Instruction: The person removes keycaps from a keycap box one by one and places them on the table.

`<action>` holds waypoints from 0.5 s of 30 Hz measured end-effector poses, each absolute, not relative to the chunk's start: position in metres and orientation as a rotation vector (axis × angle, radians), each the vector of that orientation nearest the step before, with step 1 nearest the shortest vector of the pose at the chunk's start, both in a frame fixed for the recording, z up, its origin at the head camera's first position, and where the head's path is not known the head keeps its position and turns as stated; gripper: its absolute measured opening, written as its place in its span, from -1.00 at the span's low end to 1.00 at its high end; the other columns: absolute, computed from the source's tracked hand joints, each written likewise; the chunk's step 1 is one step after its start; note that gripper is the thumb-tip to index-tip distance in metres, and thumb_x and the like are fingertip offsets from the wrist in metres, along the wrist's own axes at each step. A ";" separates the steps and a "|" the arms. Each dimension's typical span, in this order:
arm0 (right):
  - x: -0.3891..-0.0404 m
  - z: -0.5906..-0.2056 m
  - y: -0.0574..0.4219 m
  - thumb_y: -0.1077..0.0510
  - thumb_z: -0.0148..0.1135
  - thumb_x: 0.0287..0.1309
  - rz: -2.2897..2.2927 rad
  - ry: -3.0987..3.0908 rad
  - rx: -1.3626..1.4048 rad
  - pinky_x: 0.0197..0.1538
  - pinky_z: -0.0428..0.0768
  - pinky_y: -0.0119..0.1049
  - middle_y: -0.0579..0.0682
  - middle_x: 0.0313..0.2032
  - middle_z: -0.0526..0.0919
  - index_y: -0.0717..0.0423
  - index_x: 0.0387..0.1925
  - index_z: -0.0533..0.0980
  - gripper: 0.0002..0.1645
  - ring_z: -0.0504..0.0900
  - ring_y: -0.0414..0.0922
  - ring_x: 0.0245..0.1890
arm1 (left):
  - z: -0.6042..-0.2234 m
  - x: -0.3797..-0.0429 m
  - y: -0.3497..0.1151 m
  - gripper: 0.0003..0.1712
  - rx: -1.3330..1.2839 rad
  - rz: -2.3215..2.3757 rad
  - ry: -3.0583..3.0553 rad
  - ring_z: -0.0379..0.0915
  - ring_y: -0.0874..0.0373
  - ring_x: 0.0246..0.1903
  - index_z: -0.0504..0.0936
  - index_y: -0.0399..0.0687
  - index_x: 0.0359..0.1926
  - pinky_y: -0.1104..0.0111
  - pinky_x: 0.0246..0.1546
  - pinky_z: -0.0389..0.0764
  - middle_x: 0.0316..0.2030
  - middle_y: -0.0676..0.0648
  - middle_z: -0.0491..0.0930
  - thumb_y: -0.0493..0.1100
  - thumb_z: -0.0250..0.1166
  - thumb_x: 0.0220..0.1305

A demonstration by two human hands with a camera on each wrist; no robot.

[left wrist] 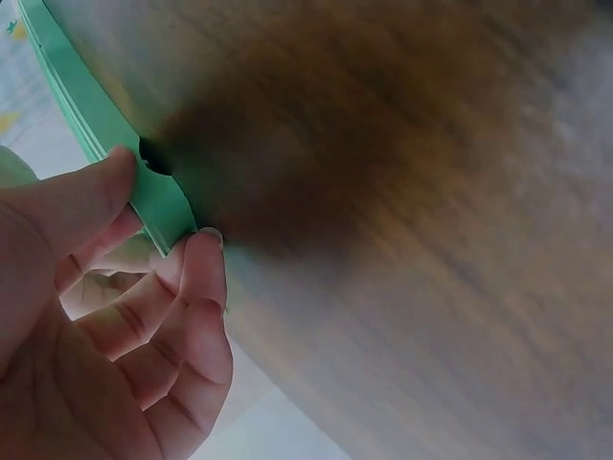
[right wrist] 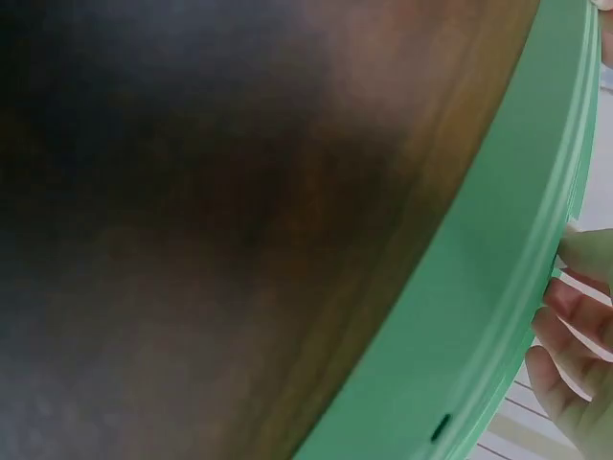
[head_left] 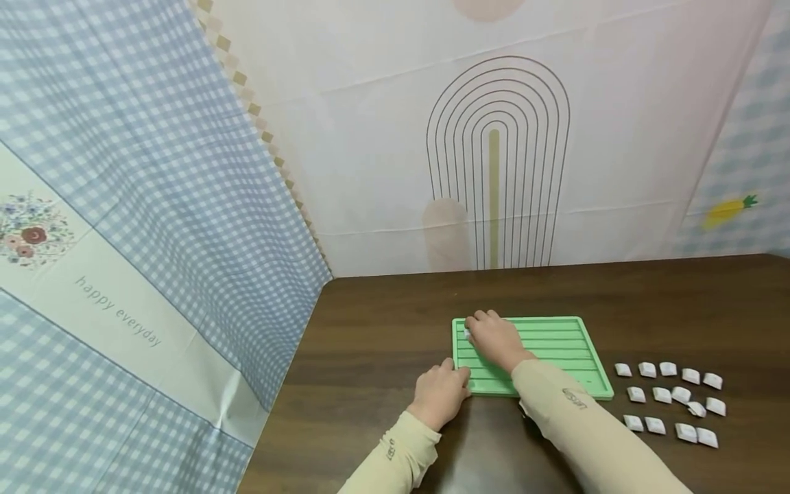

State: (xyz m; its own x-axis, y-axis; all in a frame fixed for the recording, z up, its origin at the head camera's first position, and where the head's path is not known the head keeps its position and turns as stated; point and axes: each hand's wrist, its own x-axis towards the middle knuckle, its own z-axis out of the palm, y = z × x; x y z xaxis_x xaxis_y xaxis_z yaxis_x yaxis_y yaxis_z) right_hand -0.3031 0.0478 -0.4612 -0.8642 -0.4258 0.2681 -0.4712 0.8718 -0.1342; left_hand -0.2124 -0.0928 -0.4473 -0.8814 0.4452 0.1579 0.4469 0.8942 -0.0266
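Observation:
A shallow green tray (head_left: 558,353) with raised lengthwise ridges lies on the table. At its near left corner my left hand (head_left: 439,392) grips the rim; the left wrist view shows the thumb on one side wall and fingertips around the corner. My right hand (head_left: 496,339) reaches over the tray's far left part and pinches a small white keycap-like piece (head_left: 467,333) at the left end of an upper row. Its forearm crosses the near rim, hiding part of the tray. In the right wrist view the fingers (right wrist: 565,307) show just past the tray's side wall.
Several similar white pieces (head_left: 662,395) lie in three loose rows on the brown wooden table (head_left: 382,329), right of the tray. One sits tilted among them. A patterned cloth (head_left: 370,137) hangs behind the table, and a blue checked one (head_left: 185,171) hangs at the left.

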 end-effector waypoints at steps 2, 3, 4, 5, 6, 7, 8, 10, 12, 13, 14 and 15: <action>-0.304 -0.460 0.048 0.12 0.21 0.11 0.277 -2.816 0.681 -0.42 0.61 -0.16 0.09 -0.29 0.61 0.15 -0.26 0.54 -0.80 0.51 0.01 -0.32 | -0.447 -0.213 -0.091 -0.77 -0.684 -0.006 -2.900 0.40 0.13 -0.63 0.47 0.06 -0.51 0.39 -0.75 0.39 -0.49 -0.01 0.47 0.03 0.32 0.04; -0.304 -0.459 0.048 0.12 0.21 0.11 0.269 -2.818 0.682 -0.42 0.61 -0.15 0.09 -0.30 0.61 0.14 -0.26 0.54 -0.81 0.51 0.01 -0.32 | -0.446 -0.213 -0.091 -0.76 -0.685 0.001 -2.899 0.40 0.13 -0.63 0.47 0.06 -0.52 0.39 -0.75 0.40 -0.49 -0.01 0.47 0.03 0.32 0.04; -0.304 -0.458 0.048 0.12 0.21 0.11 0.265 -2.821 0.680 -0.42 0.61 -0.15 0.08 -0.30 0.61 0.13 -0.27 0.54 -0.81 0.51 0.01 -0.32 | -0.447 -0.214 -0.091 -0.76 -0.683 0.006 -2.898 0.41 0.13 -0.63 0.46 0.06 -0.52 0.38 -0.75 0.40 -0.49 -0.01 0.47 0.03 0.32 0.03; -0.304 -0.458 0.047 0.11 0.21 0.11 0.263 -2.824 0.676 -0.42 0.62 -0.14 0.08 -0.30 0.61 0.13 -0.27 0.54 -0.81 0.51 0.01 -0.32 | -0.446 -0.214 -0.091 -0.76 -0.684 0.011 -2.897 0.41 0.12 -0.62 0.46 0.06 -0.53 0.38 -0.75 0.41 -0.49 -0.01 0.48 0.03 0.32 0.03; -0.304 -0.458 0.047 0.11 0.21 0.11 0.258 -2.826 0.671 -0.42 0.62 -0.14 0.08 -0.30 0.61 0.13 -0.27 0.54 -0.81 0.51 0.02 -0.32 | -0.446 -0.214 -0.091 -0.75 -0.685 0.013 -2.898 0.42 0.12 -0.62 0.46 0.06 -0.53 0.37 -0.75 0.41 -0.49 -0.02 0.48 0.03 0.32 0.04; -0.304 -0.458 0.047 0.10 0.21 0.11 0.256 -2.831 0.656 -0.41 0.62 -0.13 0.08 -0.29 0.61 0.13 -0.27 0.53 -0.81 0.51 0.02 -0.31 | -0.446 -0.215 -0.091 -0.75 -0.690 0.014 -2.898 0.42 0.12 -0.62 0.46 0.06 -0.53 0.37 -0.74 0.42 -0.48 -0.02 0.48 0.04 0.32 0.04; -0.304 -0.457 0.048 0.10 0.21 0.11 0.251 -2.835 0.646 -0.41 0.63 -0.12 0.09 -0.29 0.61 0.13 -0.27 0.53 -0.80 0.52 0.02 -0.30 | -0.446 -0.215 -0.090 -0.75 -0.695 0.018 -2.898 0.43 0.11 -0.61 0.46 0.06 -0.52 0.37 -0.74 0.43 -0.48 -0.02 0.48 0.04 0.31 0.04; -0.303 -0.456 0.049 0.10 0.21 0.10 0.247 -2.832 0.636 -0.42 0.63 -0.11 0.09 -0.29 0.61 0.14 -0.28 0.53 -0.80 0.52 0.03 -0.30 | -0.446 -0.215 -0.089 -0.76 -0.704 0.018 -2.901 0.43 0.11 -0.60 0.46 0.06 -0.51 0.36 -0.73 0.44 -0.47 -0.02 0.49 0.04 0.31 0.04; -0.300 -0.451 0.054 0.12 0.21 0.10 0.259 -2.815 0.640 -0.42 0.62 -0.12 0.09 -0.31 0.61 0.16 -0.30 0.52 -0.81 0.53 0.03 -0.31 | -0.446 -0.215 -0.088 -0.76 -0.711 0.018 -2.908 0.44 0.10 -0.59 0.46 0.06 -0.51 0.35 -0.72 0.45 -0.46 -0.03 0.49 0.04 0.31 0.05; -0.297 -0.445 0.058 0.13 0.21 0.10 0.268 -2.810 0.644 -0.42 0.62 -0.12 0.09 -0.32 0.60 0.16 -0.31 0.52 -0.83 0.52 0.02 -0.31 | -0.446 -0.215 -0.088 -0.76 -0.716 0.016 -2.911 0.44 0.10 -0.59 0.46 0.06 -0.50 0.35 -0.72 0.44 -0.46 -0.03 0.49 0.04 0.31 0.05; -0.294 -0.439 0.063 0.14 0.21 0.09 0.288 -2.803 0.651 -0.43 0.61 -0.12 0.08 -0.34 0.60 0.16 -0.33 0.51 -0.84 0.52 0.02 -0.32 | -0.446 -0.215 -0.087 -0.77 -0.720 0.012 -2.914 0.44 0.10 -0.59 0.47 0.06 -0.50 0.35 -0.72 0.44 -0.46 -0.03 0.48 0.04 0.30 0.06; -0.289 -0.432 0.070 0.15 0.21 0.08 0.316 -2.795 0.659 -0.43 0.61 -0.12 0.08 -0.35 0.59 0.17 -0.34 0.51 -0.85 0.53 0.02 -0.32 | -0.446 -0.214 -0.087 -0.77 -0.726 0.006 -2.919 0.43 0.10 -0.59 0.47 0.06 -0.49 0.36 -0.72 0.43 -0.46 -0.02 0.48 0.04 0.30 0.06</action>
